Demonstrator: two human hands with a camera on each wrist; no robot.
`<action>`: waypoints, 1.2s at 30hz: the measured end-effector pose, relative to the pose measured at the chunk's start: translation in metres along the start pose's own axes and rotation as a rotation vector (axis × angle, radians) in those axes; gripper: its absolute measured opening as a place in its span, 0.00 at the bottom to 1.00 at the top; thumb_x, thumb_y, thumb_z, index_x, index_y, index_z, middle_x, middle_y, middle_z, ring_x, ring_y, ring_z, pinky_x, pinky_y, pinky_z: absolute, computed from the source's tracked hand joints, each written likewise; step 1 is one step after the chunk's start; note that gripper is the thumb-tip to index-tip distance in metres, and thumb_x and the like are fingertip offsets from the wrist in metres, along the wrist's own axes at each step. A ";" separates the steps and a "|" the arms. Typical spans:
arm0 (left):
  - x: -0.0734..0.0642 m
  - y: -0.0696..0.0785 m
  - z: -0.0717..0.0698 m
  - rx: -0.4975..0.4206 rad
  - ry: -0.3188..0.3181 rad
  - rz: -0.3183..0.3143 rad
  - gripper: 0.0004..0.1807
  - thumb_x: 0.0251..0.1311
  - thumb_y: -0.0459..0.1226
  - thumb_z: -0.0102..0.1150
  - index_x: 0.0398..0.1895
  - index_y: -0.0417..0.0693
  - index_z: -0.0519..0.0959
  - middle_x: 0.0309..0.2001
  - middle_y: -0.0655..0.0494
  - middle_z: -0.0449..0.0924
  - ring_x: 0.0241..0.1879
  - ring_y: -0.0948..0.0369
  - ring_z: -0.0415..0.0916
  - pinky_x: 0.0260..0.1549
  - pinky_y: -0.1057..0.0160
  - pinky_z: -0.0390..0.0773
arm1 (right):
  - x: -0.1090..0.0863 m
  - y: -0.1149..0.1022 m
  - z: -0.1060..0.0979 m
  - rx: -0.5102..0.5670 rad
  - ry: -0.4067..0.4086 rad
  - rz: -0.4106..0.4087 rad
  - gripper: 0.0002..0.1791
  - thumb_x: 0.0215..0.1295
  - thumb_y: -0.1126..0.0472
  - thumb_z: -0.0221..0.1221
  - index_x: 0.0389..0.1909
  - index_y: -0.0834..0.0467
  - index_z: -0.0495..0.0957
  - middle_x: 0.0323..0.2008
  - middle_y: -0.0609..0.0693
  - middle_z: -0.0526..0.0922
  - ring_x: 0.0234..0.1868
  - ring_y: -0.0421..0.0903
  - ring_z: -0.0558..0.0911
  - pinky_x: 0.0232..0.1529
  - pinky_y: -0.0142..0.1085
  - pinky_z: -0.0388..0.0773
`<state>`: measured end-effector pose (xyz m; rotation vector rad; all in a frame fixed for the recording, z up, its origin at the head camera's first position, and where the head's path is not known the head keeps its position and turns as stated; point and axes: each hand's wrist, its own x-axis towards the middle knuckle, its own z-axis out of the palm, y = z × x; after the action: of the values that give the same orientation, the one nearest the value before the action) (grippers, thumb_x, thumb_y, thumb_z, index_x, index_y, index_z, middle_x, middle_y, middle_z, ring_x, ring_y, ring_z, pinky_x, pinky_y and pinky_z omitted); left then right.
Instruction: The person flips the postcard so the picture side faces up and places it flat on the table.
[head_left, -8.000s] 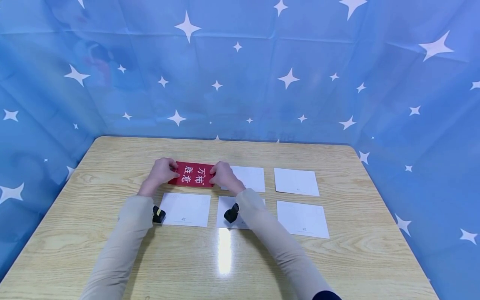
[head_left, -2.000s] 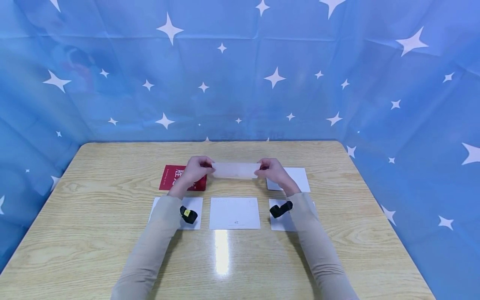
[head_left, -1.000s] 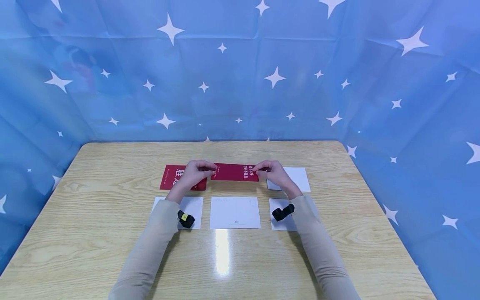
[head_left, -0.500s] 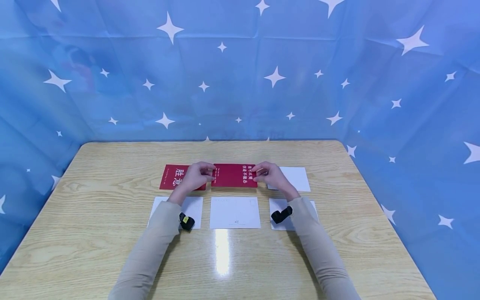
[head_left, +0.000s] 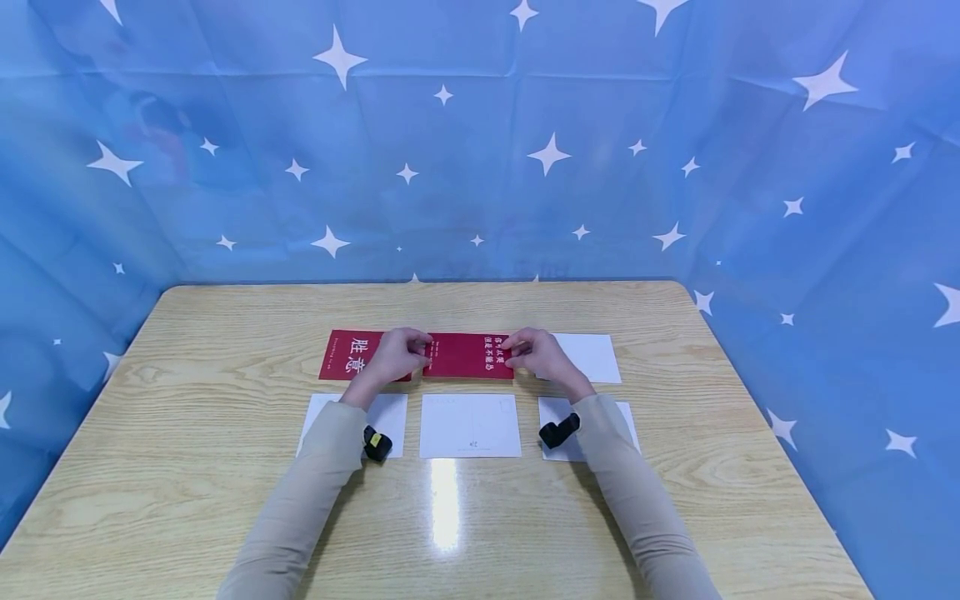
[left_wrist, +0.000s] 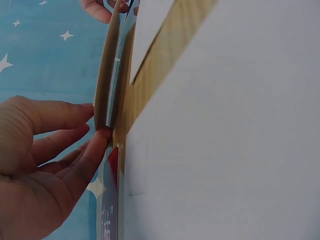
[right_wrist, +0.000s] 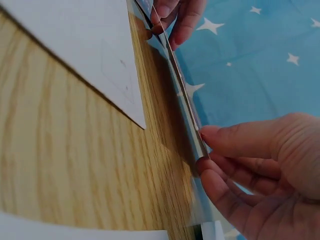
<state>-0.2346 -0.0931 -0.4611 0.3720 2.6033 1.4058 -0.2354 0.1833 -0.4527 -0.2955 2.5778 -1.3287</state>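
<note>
1. Held card point(head_left: 467, 357) flipped white-to-red over the last two seconds, now near flat — just above the table point(head_left: 150, 467), at 12 o'clock of the middle white card point(head_left: 470, 423).
2. Left hand point(head_left: 394, 358) pinches its 9 o'clock end; right hand point(head_left: 544, 358), its 3 o'clock end.
3. Turn looks nearly done — not yet released.

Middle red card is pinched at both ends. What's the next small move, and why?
I'd probably lower the middle red card until it lies flat: the left grip and right grip pinch its ends, the wrist views suggest it is slightly above the table, and it sits roughly in line with the left red card.
</note>
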 end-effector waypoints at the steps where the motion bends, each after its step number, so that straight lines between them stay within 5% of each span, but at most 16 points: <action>1: 0.000 0.001 0.001 0.010 0.000 -0.002 0.20 0.53 0.27 0.63 0.51 0.34 0.77 0.43 0.43 0.78 0.41 0.53 0.75 0.39 0.59 0.79 | 0.000 0.000 0.000 -0.004 -0.003 0.007 0.12 0.56 0.72 0.62 0.43 0.64 0.80 0.41 0.57 0.78 0.39 0.49 0.77 0.29 0.33 0.73; 12: 0.004 0.013 0.004 0.106 -0.017 -0.035 0.18 0.53 0.28 0.63 0.49 0.33 0.78 0.35 0.44 0.78 0.30 0.57 0.70 0.25 0.66 0.70 | 0.004 -0.003 0.000 -0.075 -0.023 0.053 0.12 0.56 0.69 0.63 0.42 0.63 0.81 0.41 0.57 0.79 0.35 0.47 0.76 0.28 0.32 0.71; 19: 0.005 0.021 0.008 0.208 -0.018 -0.039 0.17 0.54 0.30 0.63 0.48 0.33 0.79 0.48 0.40 0.79 0.37 0.54 0.74 0.30 0.64 0.74 | 0.005 -0.012 0.002 -0.117 -0.030 0.096 0.12 0.54 0.69 0.65 0.42 0.64 0.81 0.41 0.57 0.80 0.36 0.47 0.76 0.28 0.32 0.70; 29: 0.006 0.023 0.016 0.344 0.022 -0.062 0.17 0.51 0.30 0.64 0.46 0.35 0.81 0.46 0.42 0.79 0.39 0.53 0.75 0.28 0.62 0.77 | 0.009 -0.012 0.006 -0.145 -0.021 0.123 0.11 0.55 0.67 0.65 0.40 0.62 0.82 0.41 0.55 0.78 0.31 0.46 0.72 0.25 0.32 0.67; 36: 0.007 0.023 0.014 0.341 0.015 -0.064 0.17 0.51 0.31 0.65 0.46 0.35 0.81 0.46 0.42 0.78 0.41 0.52 0.74 0.33 0.60 0.78 | 0.009 -0.012 0.007 -0.156 -0.007 0.107 0.10 0.55 0.66 0.65 0.39 0.62 0.83 0.40 0.55 0.79 0.32 0.47 0.72 0.26 0.33 0.68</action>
<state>-0.2347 -0.0677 -0.4496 0.3170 2.8394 0.9459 -0.2408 0.1687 -0.4479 -0.1851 2.6557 -1.0921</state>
